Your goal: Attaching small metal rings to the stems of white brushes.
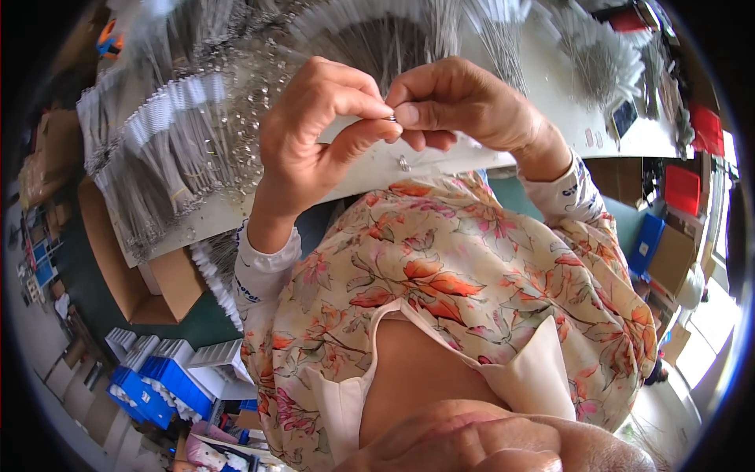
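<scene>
Above the table's near edge, my left hand (314, 118) and my right hand (472, 102) meet fingertip to fingertip. The left thumb and forefinger pinch a small shiny metal piece (391, 119), mostly covered by the fingers. Right thumb and forefinger are pressed together at its other side; what they grip there is hidden. Just below the hands, a small metal fitting (404, 163) lies on the white table (543, 102). To the left is a pile of thin wire-stemmed brushes (169, 149) with white heads, and many loose small metal pieces (248, 118) are scattered beside it.
More wire bundles (370, 35) line the far side, with others (594, 67) at the right near a phone-like device (624, 118). An open cardboard box (149, 283) and blue bins (161, 385) stand at the left. Orange-handled scissors (108, 41) lie far left.
</scene>
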A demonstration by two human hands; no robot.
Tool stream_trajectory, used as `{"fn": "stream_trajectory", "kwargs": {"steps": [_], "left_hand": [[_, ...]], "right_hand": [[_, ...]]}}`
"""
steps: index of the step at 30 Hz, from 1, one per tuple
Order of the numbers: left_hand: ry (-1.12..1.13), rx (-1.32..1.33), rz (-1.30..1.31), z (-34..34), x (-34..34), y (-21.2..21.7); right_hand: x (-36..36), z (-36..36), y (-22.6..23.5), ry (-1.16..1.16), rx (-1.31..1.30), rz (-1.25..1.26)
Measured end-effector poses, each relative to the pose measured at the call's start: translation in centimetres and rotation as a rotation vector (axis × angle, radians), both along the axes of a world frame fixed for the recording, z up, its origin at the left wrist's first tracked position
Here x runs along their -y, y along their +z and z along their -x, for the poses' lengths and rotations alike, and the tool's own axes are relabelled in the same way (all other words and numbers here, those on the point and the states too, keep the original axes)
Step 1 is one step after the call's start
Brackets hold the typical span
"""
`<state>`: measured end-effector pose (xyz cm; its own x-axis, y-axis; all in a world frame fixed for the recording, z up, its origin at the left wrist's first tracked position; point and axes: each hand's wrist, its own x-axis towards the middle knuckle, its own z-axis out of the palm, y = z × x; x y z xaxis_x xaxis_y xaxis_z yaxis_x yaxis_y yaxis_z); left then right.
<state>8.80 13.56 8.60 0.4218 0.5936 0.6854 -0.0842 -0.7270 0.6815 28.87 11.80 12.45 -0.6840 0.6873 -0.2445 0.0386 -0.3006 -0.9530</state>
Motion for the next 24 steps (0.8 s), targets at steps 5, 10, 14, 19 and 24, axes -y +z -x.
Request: {"fn": "stream_trajectory", "kwargs": {"steps": [5, 10, 14, 19, 24], "left_hand": [[0.132, -0.364, 0.201, -1.5, 3.3, -3.6], [0.204, -0.568, 0.356, -1.0, 6.2, -8.2], [0.314, -0.803, 0.195, -2.0, 6.9, -8.8], [0.415, -0.626, 0.23, -0.6, 7.7, -8.9], [0.359, 0.035, 0.681, 2.1, 7.6, -4.3]], "right_hand": [[2.9, -8.1, -3.6, -0.255, 0.879, -0.642], [8.5, -19.5, -9.4, -0.299, 1.877, -0.584], [8.3, -17.1, -9.7, -0.675, 1.288, -0.457], [6.8, -4.0, -8.0, -0.391, 0.476, -0.66], [5.5, 2.3, -8.2, -0.213, 0.358, -0.78]]}}
